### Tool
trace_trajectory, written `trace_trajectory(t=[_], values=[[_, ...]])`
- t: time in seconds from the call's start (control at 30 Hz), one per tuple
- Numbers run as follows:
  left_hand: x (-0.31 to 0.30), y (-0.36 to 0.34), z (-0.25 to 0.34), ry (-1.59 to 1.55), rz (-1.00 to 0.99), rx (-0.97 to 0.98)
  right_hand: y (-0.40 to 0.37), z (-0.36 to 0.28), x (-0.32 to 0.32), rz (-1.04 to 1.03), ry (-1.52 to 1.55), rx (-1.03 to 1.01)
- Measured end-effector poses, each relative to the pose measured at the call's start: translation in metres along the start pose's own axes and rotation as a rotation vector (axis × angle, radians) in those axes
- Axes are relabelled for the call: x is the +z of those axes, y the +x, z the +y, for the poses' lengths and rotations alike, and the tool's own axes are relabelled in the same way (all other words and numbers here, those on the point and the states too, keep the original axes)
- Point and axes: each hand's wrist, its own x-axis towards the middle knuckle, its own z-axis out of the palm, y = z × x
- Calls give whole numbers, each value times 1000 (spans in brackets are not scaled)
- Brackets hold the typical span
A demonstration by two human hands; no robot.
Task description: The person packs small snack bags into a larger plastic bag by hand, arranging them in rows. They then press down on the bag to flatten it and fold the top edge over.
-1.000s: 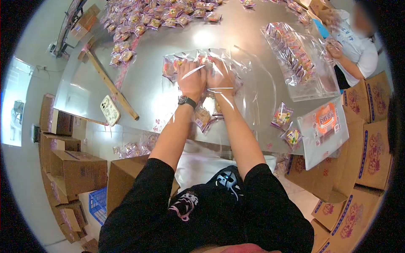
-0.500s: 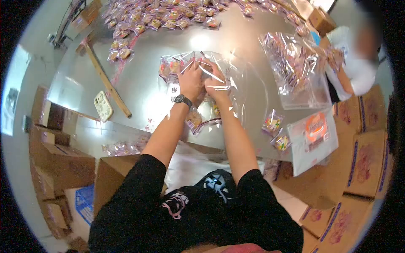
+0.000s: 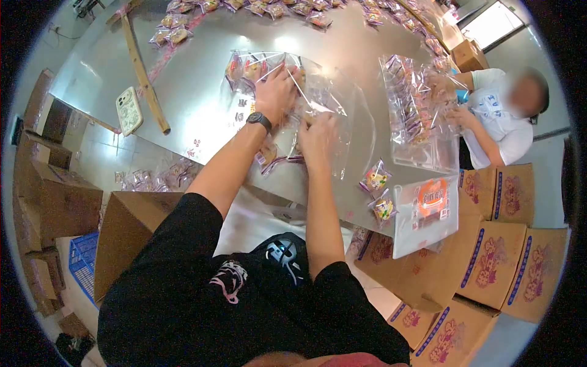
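Observation:
A clear plastic bag (image 3: 342,98) lies on the metal table, with a row of small wrapped snack packets (image 3: 252,66) at its far end. My left hand (image 3: 276,95), a dark watch on its wrist, reaches over these packets, fingers stretched forward against them; the shiny film partly covers it. Closer to me, my right hand (image 3: 319,137) has its fingers curled on the film of the bag, on its right side. Another packet (image 3: 267,154) shows below my left wrist, near the table's front edge.
Loose packets (image 3: 318,19) lie along the far side. A wooden strip (image 3: 143,76) and a phone (image 3: 129,111) are at left. Right are two packets (image 3: 375,176), a stack of printed bags (image 3: 426,211), a co-worker (image 3: 489,116) handling a filled bag (image 3: 406,104), and cardboard boxes (image 3: 492,263).
My right hand has drawn back toward me and curled on the film, while my left hand stays at the packets. The view has shifted, and the co-worker's hands now show at the filled bag.

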Motion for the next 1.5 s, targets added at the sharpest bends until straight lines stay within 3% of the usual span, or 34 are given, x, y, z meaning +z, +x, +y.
trace_trajectory(t=[0.17, 0.33, 0.43, 0.53, 0.63, 0.73, 0.83, 0.93, 1.03, 1.13, 1.2, 1.33, 1.37, 1.5], values=[[-10, 3, 6, 7, -108, -45, 10, -6, 6, 58, 124, 15], [3, -2, 1, -44, 45, -2, 18, 4, 22, 132, 48, -42], [-1, -2, 2, -144, 71, -28, 23, 11, 41, 382, -145, -75], [-7, -7, 2, -215, 87, -16, 22, 11, 17, 140, 537, 56], [-2, -6, 0, -137, 63, 7, 27, 11, 18, 170, 621, 164], [-5, -5, 3, -100, 32, -25, 20, 9, 8, 74, 105, -103], [-5, -6, 6, -101, 42, -30, 21, 11, 20, 167, -104, -105], [-8, -7, 3, -85, 51, -18, 29, 11, 11, 76, 226, -87], [-8, -8, 7, -132, 65, -44, 34, 25, 14, 158, 23, -290], [-7, -7, 6, -155, 53, -57, 17, -2, -4, 216, -100, -295], [-7, -8, 4, -177, 52, -52, 19, -11, -10, 67, -124, -241], [6, -8, -3, -173, 100, -16, 20, 3, 4, 282, 286, -359], [13, -10, -4, -149, 107, -2, 21, 4, 2, 296, 118, -364], [-2, -10, 2, -306, 186, -22, 46, -10, 33, 329, 541, -107]])
